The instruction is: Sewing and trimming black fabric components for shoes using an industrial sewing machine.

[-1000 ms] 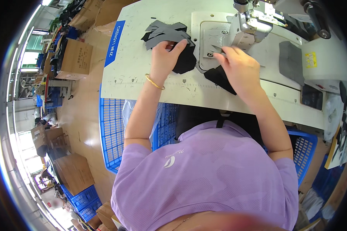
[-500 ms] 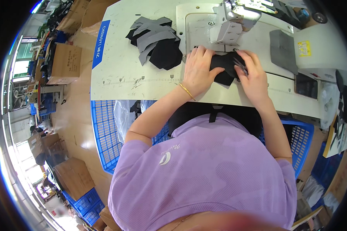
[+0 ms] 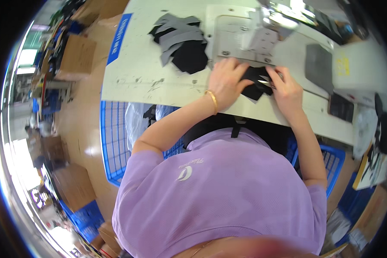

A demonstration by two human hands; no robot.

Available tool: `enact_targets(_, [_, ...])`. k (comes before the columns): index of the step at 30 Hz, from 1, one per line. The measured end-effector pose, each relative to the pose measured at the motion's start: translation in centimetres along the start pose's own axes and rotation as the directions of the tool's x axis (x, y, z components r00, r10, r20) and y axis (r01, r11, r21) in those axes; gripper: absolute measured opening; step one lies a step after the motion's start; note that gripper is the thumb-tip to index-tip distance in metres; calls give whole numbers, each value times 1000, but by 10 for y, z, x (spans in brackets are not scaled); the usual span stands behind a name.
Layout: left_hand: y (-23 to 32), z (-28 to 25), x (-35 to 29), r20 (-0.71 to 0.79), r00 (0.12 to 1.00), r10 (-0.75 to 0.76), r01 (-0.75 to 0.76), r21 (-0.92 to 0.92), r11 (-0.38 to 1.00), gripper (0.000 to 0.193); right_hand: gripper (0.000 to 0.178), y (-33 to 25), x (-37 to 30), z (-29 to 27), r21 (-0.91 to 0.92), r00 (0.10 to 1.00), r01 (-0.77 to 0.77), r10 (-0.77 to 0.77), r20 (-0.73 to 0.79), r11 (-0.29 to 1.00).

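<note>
A black fabric piece lies on the pale sewing table in front of the sewing machine head, with a lighter edge showing at its lower corner. My left hand is closed on its left side, thumb lying over the cloth; the fingertips are partly hidden. At the right side of the piece, my right hand holds small thread snips, their metal blades pointing left over the cloth. The handles are mostly inside my fingers. Motion blurs the blades, so whether they touch the fabric is unclear.
A loose pile of grey and black cut pieces lies left of the machine. Farther right are a grey panel and a dark phone-like slab. Blue plastic baskets stand below the table, cardboard boxes on the left floor.
The whole view has shifted and tilted slightly. Both hands and the black piece sit a little farther from the machine head, and the snips' blades now lie over the cloth.
</note>
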State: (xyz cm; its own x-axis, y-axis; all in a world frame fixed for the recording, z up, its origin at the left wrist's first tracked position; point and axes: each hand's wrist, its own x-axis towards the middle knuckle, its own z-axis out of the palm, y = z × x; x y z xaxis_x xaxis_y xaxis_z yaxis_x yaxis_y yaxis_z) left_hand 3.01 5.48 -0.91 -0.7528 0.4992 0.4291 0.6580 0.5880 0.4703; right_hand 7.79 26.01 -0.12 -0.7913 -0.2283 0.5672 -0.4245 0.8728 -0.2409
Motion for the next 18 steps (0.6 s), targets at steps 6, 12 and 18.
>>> enact_targets(6, [-2,10,-10,-65,998,24,-18,84,996,41,41,-1,2,7,-102,997,81,-78,27,991])
enact_targets(12, [16,28,-24,-176,980,-89,124,200,972,36,50,7,0,13,-54,974,224,-221,60,973])
enact_targets(18, [18,24,-31,-154,978,-144,172,194,966,29,45,9,0,11,-79,924,348,-327,197,934])
